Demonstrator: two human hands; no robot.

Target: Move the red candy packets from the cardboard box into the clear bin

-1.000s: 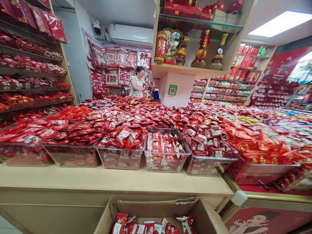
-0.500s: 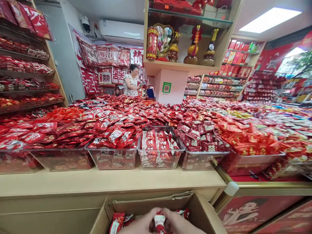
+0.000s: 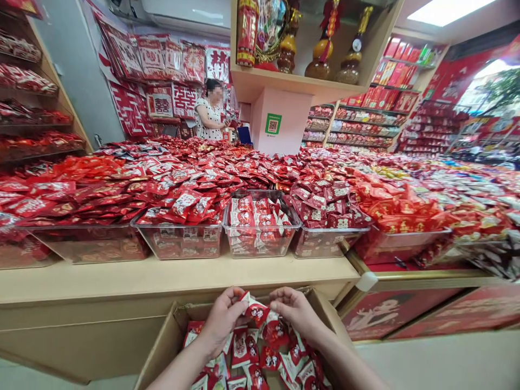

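Observation:
Above an open cardboard box [image 3: 160, 346], my left hand [image 3: 220, 320] pinches the left end of a small red-and-white wrapped candy packet [image 3: 257, 312]. My right hand [image 3: 298, 313] has its thumb and fingers closed at the right end of the packets, where a second candy packet [image 3: 274, 331] hangs just below the first. Whether the two are joined or overlap, I cannot tell. Several loose packets [image 3: 240, 346] of the same look lie in the box under both hands.
Along the counter edge [image 3: 182, 283] stands a row of clear bins, the middle bin [image 3: 260, 242] holding neatly stacked red-and-white packets. Heaps of red packets [image 3: 195, 181] spread behind. Another person [image 3: 209, 116] stands at the back. A glass-fronted counter [image 3: 390, 319] is at the right.
My hands have moved up and apart, from close together low in the box. The view has tipped downward, showing more of the box and its packets.

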